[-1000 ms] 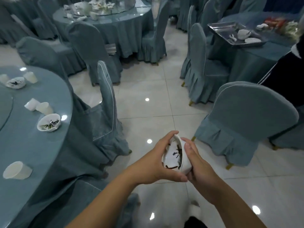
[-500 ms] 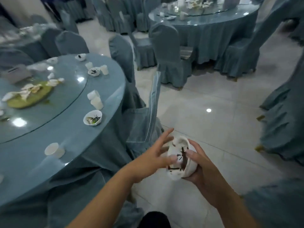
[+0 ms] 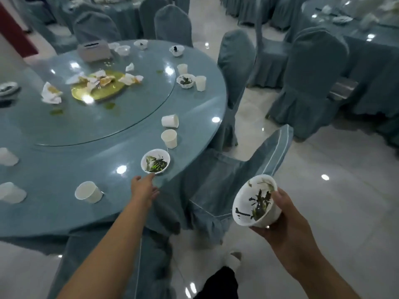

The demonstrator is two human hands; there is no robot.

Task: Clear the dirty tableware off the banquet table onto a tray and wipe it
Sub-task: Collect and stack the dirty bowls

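My right hand (image 3: 282, 219) grips a white bowl (image 3: 250, 203) with green scraps, tilted toward me over the floor. My left hand (image 3: 144, 187) reaches over the round blue banquet table (image 3: 64, 169), fingers extended, its fingertips touching the rim of another dirty white bowl (image 3: 155, 161) near the table's edge. Behind that bowl stand two white paper cups (image 3: 169, 138), and one cup (image 3: 88, 192) lies on its side to the hand's left. A third dirty bowl (image 3: 185, 81) sits farther back.
A glass turntable (image 3: 97, 117) carries a gold plate (image 3: 97, 91) with crumpled napkins. A tissue box (image 3: 94, 50) stands at the back. Covered chairs (image 3: 235, 169) ring the table, one right below my hands. Another table (image 3: 367, 39) is at the right, with tiled floor between.
My view swung left onto the banquet table. My left hand let go of the held bowl and stretched out to the bowl on the table; my right hand alone keeps the first bowl.
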